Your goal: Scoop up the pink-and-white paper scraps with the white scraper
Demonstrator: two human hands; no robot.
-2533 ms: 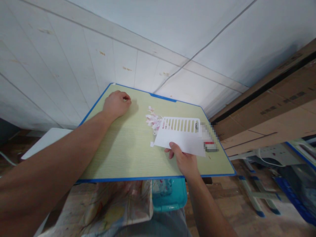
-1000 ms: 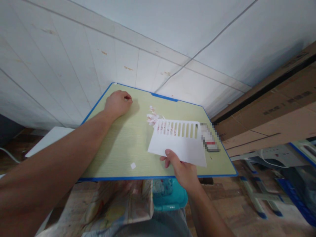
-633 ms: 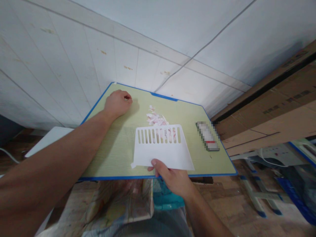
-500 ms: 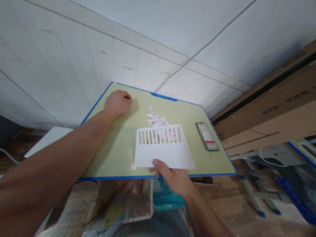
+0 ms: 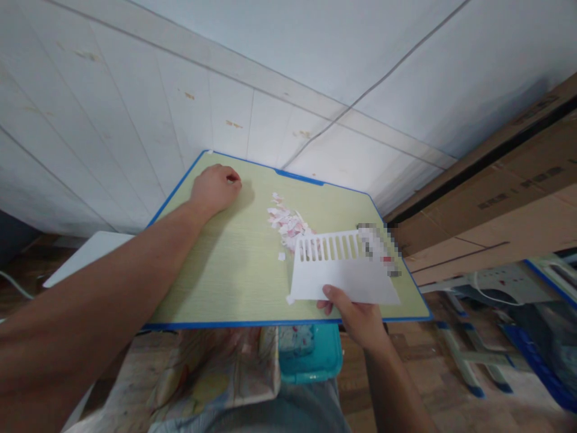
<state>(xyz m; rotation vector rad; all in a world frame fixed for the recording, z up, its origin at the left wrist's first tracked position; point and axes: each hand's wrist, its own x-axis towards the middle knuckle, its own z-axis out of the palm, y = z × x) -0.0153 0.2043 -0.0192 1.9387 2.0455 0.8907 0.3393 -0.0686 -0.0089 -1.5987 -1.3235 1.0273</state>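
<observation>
My right hand [image 5: 354, 316] grips a white slotted plastic panel [image 5: 345, 279] by its near edge, thumb on top. The panel is held over the right half of the pale green table [image 5: 216, 270], with a row of slots along its far side. Pink and white paper scraps [image 5: 288, 224] lie in a heap at the table's middle; some show through the panel's left slots. On the table's far left rests my left hand [image 5: 217, 189], its fingers curled into a loose fist with nothing visible in it. A small white scrap [image 5: 282, 257] lies apart from the heap.
A blurred-out phone-like object [image 5: 391, 264] lies at the table's right, partly covered by the panel. Below the near edge stands a turquoise bin [image 5: 331, 355] with scraps inside. Cardboard boxes [image 5: 505, 192] line the right side; a white wall [image 5: 216, 102] stands behind the table.
My right hand has moved the white slotted panel to the right, uncovering more of the paper heap and the turquoise bin below. My left hand has stayed in place.
</observation>
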